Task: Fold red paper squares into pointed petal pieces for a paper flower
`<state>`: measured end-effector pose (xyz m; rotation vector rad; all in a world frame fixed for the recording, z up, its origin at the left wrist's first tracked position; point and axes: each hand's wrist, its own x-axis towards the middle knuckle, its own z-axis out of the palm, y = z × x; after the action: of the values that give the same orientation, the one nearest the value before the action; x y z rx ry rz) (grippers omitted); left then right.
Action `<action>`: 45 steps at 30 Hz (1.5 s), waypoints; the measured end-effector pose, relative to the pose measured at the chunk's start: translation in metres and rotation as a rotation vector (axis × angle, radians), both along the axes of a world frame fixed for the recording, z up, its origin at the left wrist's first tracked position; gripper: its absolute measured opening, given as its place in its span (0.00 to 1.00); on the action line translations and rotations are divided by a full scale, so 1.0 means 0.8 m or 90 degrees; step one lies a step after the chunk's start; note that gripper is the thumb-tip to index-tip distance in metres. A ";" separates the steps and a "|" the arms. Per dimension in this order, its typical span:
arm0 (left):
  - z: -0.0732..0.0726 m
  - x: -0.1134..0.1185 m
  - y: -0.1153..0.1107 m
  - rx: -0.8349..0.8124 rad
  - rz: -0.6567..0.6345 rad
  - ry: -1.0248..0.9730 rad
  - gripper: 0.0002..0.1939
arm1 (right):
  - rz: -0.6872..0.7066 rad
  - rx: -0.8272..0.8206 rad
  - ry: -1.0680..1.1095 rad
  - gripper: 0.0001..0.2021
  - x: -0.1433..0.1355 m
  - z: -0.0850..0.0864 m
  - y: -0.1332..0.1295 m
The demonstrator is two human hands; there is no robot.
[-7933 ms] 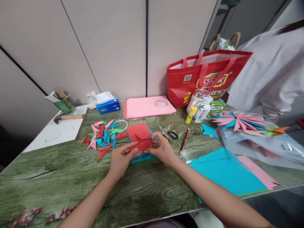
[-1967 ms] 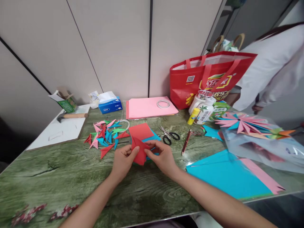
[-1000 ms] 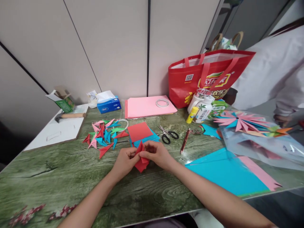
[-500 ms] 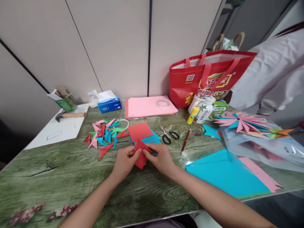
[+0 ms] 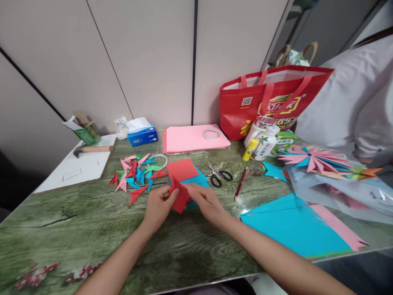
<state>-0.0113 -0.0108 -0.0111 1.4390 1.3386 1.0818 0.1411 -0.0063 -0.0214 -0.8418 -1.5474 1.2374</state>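
Observation:
A partly folded piece of red paper (image 5: 181, 199) is held up over the near middle of the table. My left hand (image 5: 159, 206) pinches its left side, thumb on the front. At its upper right edge are the fingertips of my right hand (image 5: 209, 203), closed on the paper; part of that grip is hidden. Just behind lie red paper squares (image 5: 182, 170) on top of blue sheets (image 5: 201, 179). To the left spreads a pile of folded paper pieces (image 5: 139, 175) in red, pink, blue and green. Black-handled scissors (image 5: 220, 175) rest right of the sheets.
A dark red pen (image 5: 240, 183) and a yellow glue stick (image 5: 250, 150) are to the right, near a white bottle (image 5: 265, 143) and a red bag (image 5: 238, 108). Blue paper (image 5: 291, 227) lies at the right edge. Behind are pink sheets (image 5: 184, 139), a tissue box (image 5: 142, 135) and a hammer (image 5: 95, 149).
The red paper has turned and shows a broader, flatter face. My right thumb has moved off its front, and the right hand has shifted slightly up and away.

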 end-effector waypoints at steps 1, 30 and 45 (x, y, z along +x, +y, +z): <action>0.001 -0.001 0.001 -0.010 -0.006 -0.013 0.10 | 0.023 -0.078 0.043 0.16 0.002 0.002 0.003; 0.002 0.004 -0.004 -0.123 -0.181 -0.133 0.11 | 0.105 -0.279 0.149 0.13 0.007 -0.009 0.016; 0.014 0.012 -0.004 -0.179 -0.100 -0.097 0.12 | 0.016 -0.181 0.096 0.10 0.008 -0.007 0.017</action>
<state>-0.0015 -0.0143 0.0005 1.2078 1.1945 0.8460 0.1471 0.0070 -0.0271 -0.8875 -1.2829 1.5280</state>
